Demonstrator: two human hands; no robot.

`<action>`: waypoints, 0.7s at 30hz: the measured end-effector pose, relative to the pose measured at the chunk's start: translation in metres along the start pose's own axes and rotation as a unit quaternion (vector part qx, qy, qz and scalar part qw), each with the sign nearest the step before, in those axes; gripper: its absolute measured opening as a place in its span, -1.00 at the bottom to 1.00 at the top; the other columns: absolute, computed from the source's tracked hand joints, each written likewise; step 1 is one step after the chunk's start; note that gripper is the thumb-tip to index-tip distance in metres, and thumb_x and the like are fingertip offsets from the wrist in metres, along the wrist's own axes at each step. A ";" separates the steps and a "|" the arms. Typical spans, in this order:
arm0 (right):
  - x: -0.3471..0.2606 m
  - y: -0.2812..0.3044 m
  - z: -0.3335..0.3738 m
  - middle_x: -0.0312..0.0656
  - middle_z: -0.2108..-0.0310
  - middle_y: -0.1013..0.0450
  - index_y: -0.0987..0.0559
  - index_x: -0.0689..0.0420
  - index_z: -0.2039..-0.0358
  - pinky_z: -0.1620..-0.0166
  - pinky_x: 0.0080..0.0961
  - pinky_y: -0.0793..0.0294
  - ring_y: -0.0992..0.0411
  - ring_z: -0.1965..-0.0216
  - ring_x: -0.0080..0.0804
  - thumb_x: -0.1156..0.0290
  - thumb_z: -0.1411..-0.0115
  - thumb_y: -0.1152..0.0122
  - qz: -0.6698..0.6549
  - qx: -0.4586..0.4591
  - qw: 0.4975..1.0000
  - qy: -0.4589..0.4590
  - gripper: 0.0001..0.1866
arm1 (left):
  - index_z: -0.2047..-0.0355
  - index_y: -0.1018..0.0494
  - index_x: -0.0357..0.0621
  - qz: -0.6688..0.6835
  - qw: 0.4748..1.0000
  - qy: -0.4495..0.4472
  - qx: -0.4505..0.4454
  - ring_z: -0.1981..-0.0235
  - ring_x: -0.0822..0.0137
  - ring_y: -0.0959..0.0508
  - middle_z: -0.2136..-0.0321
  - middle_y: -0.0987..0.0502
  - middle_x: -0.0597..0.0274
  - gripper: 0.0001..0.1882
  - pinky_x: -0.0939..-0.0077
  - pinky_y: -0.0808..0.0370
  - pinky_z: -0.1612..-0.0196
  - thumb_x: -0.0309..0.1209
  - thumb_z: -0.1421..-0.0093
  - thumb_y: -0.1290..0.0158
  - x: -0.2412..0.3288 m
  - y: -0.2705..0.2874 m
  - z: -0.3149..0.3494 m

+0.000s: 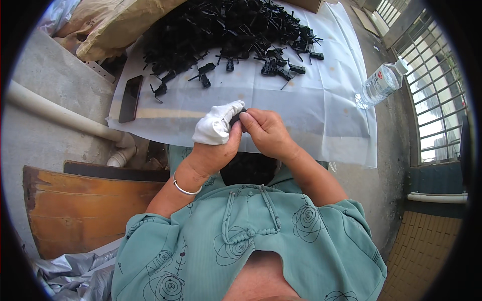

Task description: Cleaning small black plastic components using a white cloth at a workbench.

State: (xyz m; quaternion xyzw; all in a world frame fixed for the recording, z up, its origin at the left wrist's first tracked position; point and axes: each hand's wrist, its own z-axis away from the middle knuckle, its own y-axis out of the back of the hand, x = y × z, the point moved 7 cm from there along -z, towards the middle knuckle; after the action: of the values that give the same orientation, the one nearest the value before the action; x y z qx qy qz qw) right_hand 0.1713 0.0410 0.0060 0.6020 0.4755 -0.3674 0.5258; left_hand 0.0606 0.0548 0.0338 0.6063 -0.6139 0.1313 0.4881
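Above the near edge of the table, both of my hands meet around a small black plastic part [236,118], mostly covered by fingers. My left hand [223,148] has a white cloth or partial glove [213,126] over its fingers, with the thumb bare, and is closed on the part. The bare right hand [271,131] pinches the same part from the other side, thumb and fingers together. Farther back lies a large heap of similar black plastic parts [221,32] with thin prongs. Several loose ones, such as a black piece [205,80], lie in front of it.
A white sheet [321,115] covers the table. A dark phone [131,99] lies at its left edge, and a clear plastic bottle [380,83] stands at the right. Brown paper sacking [118,27] is at the far left. A pipe [65,113] and wooden board [85,208] are left.
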 end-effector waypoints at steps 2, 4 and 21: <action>0.011 -0.004 0.002 -0.31 0.61 -0.38 -0.44 0.27 0.53 0.42 -0.53 -0.32 -0.28 0.54 -0.59 0.34 -0.24 0.07 -0.051 0.021 0.998 -0.034 -0.71 | 0.16 -0.38 -0.35 -0.023 1.000 0.016 -0.013 0.35 0.34 -0.50 0.36 -0.49 0.10 -0.69 0.54 -0.44 0.26 -0.58 -0.03 0.00 -0.008 -0.001 0.004; 0.016 -0.010 0.004 -0.30 0.59 -0.40 -0.44 0.28 0.52 0.40 -0.58 -0.33 -0.29 0.52 -0.60 0.32 -0.24 0.05 -0.032 0.015 0.997 -0.066 -0.70 | 0.16 -0.38 -0.34 -0.046 0.998 0.031 -0.027 0.35 0.31 -0.50 0.35 -0.49 0.08 -0.68 0.52 -0.44 0.25 -0.58 -0.02 0.00 -0.012 -0.002 0.005; -0.002 0.008 -0.002 -0.27 0.63 -0.37 -0.50 0.27 0.46 0.51 -0.64 -0.27 -0.25 0.60 -0.62 0.45 -0.07 -0.18 -0.029 -0.029 0.999 -0.007 -0.87 | 0.06 -0.24 -0.29 0.237 0.954 0.165 -0.084 0.49 0.63 -0.24 0.38 -0.37 0.31 -0.69 0.78 -0.25 0.41 -0.54 -0.16 0.23 -0.016 -0.003 0.006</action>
State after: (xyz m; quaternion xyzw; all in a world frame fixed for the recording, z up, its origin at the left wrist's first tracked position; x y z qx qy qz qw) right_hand 0.1786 0.0423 0.0107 0.5700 0.4997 -0.3725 0.5354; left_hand 0.0571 0.0591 0.0175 0.3704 -0.6596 0.2890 0.5867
